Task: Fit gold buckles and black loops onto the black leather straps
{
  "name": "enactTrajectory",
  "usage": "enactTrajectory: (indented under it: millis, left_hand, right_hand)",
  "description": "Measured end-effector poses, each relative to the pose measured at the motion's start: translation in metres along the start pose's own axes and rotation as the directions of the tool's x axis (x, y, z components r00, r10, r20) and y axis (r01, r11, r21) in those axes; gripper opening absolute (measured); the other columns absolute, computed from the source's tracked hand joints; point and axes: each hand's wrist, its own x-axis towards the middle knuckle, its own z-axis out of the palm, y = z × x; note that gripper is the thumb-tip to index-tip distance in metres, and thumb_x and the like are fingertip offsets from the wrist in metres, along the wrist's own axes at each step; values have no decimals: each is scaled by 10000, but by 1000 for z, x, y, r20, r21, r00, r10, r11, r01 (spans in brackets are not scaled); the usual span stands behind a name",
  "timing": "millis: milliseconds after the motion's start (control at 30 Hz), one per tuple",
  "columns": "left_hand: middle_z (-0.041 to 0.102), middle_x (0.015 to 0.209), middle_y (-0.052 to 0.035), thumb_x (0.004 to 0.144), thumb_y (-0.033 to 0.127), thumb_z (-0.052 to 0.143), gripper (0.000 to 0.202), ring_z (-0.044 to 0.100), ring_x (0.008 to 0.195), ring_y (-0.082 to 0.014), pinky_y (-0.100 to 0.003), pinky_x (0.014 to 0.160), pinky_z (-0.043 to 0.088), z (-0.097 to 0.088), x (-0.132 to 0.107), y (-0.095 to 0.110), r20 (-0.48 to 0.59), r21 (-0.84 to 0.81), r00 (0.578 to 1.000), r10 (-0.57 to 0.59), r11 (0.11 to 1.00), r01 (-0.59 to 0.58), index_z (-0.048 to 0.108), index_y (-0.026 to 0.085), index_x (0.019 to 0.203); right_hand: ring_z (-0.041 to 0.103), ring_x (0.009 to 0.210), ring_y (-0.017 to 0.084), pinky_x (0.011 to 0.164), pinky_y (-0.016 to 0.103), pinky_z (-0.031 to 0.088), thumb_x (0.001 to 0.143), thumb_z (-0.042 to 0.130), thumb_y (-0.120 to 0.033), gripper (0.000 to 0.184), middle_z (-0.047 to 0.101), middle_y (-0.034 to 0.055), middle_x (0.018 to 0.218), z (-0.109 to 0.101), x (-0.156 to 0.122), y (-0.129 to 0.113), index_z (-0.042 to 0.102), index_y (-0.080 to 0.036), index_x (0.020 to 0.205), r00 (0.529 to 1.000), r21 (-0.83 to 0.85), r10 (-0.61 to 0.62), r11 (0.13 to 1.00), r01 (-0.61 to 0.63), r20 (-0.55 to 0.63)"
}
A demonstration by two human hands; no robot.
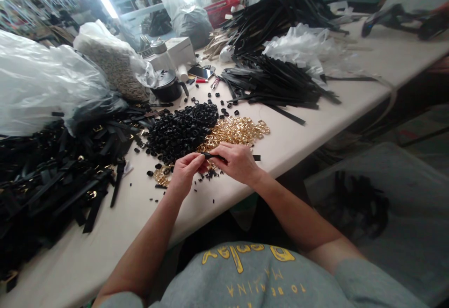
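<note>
A black strap (257,158) runs between my two hands above the table's near edge, its free end sticking out to the right. My left hand (187,170) pinches its left end. Fingers of my right hand (238,162) are closed round it further along. Whether a buckle or loop is on the strap, I cannot make out. Just beyond my hands lie a heap of gold buckles (242,129) and a heap of small black loops (182,128). A smaller group of gold buckles (162,176) sits by my left hand.
Straps with buckles (94,168) pile up at left beside plastic bags (38,79). Behind the heaps stand a black pot (167,87) and a phone (201,72). Loose black straps (277,81) lie at back right. Below the table's right edge is a clear bag (403,196).
</note>
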Motion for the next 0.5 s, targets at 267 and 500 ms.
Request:
enactTrajectory:
  millis: [267, 500]
  left_hand:
    - [697, 705, -45, 717, 495, 757, 357, 604, 563, -101, -200, 547, 495, -27, 8, 22, -131, 56, 984, 120, 992, -114, 738, 152, 817]
    - [690, 705, -25, 670, 408, 795, 290, 607, 580, -93, -198, 596, 504, -73, 4, 36, -374, 182, 884, 282, 957, -228, 718, 157, 795]
  right_hand:
    - [549, 679, 128, 616, 261, 346, 908, 524, -247, 187, 649, 25, 768, -8, 2, 9, 656, -189, 789, 998, -21, 54, 998, -54, 23]
    - [558, 715, 146, 643, 286, 354, 907, 526, -255, 180, 646, 32, 784, -14, 0, 25, 645, -194, 786, 995, -74, 96, 993, -96, -8]
